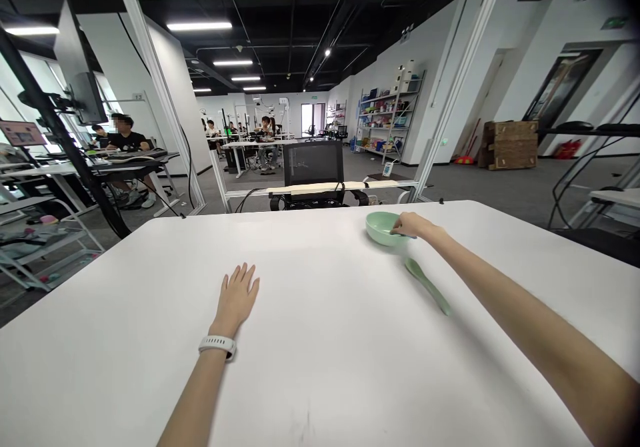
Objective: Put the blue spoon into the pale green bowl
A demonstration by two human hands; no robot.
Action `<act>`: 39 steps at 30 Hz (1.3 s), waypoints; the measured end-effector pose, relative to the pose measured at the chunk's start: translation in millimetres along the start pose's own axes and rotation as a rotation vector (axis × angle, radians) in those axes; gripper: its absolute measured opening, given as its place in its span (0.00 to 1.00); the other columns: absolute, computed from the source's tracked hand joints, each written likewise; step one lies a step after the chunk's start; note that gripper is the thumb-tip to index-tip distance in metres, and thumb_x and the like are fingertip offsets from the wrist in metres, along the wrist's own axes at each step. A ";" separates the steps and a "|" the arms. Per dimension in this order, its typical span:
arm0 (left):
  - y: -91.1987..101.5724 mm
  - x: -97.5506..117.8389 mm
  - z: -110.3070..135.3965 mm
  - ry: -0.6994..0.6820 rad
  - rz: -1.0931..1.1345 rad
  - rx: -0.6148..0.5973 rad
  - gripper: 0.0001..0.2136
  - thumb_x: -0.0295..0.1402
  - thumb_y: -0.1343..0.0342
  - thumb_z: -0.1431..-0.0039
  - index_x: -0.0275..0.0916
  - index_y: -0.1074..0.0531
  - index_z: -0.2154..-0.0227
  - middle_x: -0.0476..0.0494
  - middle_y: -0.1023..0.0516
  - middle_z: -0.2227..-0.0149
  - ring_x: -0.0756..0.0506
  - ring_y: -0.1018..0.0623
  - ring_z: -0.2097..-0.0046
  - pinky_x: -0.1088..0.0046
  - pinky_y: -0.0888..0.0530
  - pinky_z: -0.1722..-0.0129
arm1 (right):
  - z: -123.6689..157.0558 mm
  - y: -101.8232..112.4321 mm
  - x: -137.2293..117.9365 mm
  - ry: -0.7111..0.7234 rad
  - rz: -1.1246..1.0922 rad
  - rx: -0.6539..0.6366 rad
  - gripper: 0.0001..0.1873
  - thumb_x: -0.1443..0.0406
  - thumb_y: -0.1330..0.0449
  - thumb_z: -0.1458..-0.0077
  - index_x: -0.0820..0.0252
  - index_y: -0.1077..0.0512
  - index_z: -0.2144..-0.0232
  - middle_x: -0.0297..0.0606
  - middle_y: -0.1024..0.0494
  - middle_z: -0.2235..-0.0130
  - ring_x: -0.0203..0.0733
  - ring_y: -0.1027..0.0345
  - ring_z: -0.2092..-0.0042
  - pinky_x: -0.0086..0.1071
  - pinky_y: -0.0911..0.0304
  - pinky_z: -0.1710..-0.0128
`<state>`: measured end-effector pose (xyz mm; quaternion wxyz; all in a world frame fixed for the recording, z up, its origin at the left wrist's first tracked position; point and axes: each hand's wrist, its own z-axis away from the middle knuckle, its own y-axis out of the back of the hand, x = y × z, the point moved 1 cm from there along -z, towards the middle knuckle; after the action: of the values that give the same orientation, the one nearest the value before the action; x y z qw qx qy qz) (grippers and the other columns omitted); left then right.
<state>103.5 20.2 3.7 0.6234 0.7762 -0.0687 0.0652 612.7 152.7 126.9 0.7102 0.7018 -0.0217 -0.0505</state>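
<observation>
A pale green bowl (pixel 380 227) sits on the white table (pixel 320 380) toward its far edge. My right hand (pixel 411 224) reaches out to it and pinches the bowl's right rim with closed fingers. A matching green spoon (pixel 428 286) lies on the table just below my right wrist, bowl end toward the bowl, handle pointing down and right. My left hand (pixel 237 298) rests flat on the table, fingers stretched out and holding nothing, with a white watch band (pixel 218 344) on the wrist.
A black office chair (pixel 314 167) stands behind the table's far edge, inside a white metal frame (pixel 150 67). People sit at desks far back left and centre. Shelving (pixel 390 117) and a wooden crate (pixel 509 144) stand at the right.
</observation>
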 end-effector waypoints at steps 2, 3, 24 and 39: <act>0.1 -0.1 -0.2 0.001 0.001 0.001 0.29 0.41 0.60 0.23 0.40 0.32 0.26 0.34 0.36 0.22 0.36 0.37 0.20 0.42 0.40 0.21 | 1.3 1.9 -2.3 0.013 -0.018 0.003 0.12 0.58 0.28 0.41 0.60 0.11 0.62 0.46 0.12 0.65 0.48 0.17 0.60 0.32 0.28 0.58; 0.2 -0.3 -0.4 0.004 0.001 -0.004 0.29 0.41 0.60 0.23 0.39 0.33 0.26 0.34 0.36 0.22 0.36 0.37 0.20 0.42 0.41 0.21 | 2.3 3.8 -3.2 0.017 -0.028 0.011 0.12 0.57 0.28 0.41 0.60 0.11 0.62 0.46 0.12 0.66 0.48 0.17 0.59 0.32 0.28 0.57; 1.7 -3.4 -2.3 0.014 -0.002 -0.025 0.30 0.42 0.61 0.23 0.38 0.33 0.25 0.34 0.38 0.21 0.36 0.38 0.20 0.44 0.42 0.21 | 178.4 -63.0 -111.5 0.127 -0.516 -0.069 0.11 0.67 0.40 0.32 0.54 0.35 0.68 0.38 0.19 0.66 0.39 0.29 0.67 0.30 0.42 0.68; -9.0 -14.9 -10.3 -0.002 0.006 -0.007 0.34 0.44 0.65 0.25 0.35 0.32 0.26 0.32 0.36 0.21 0.34 0.37 0.20 0.40 0.41 0.22 | 186.3 -53.3 -111.8 0.070 -0.498 -0.146 0.13 0.61 0.42 0.27 0.60 0.23 0.47 0.46 0.14 0.55 0.44 0.21 0.59 0.30 0.39 0.63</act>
<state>90.4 32.6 -5.5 0.6256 0.7740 -0.0718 0.0660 480.5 -21.8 80.8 0.7251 0.6337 0.1801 -0.2007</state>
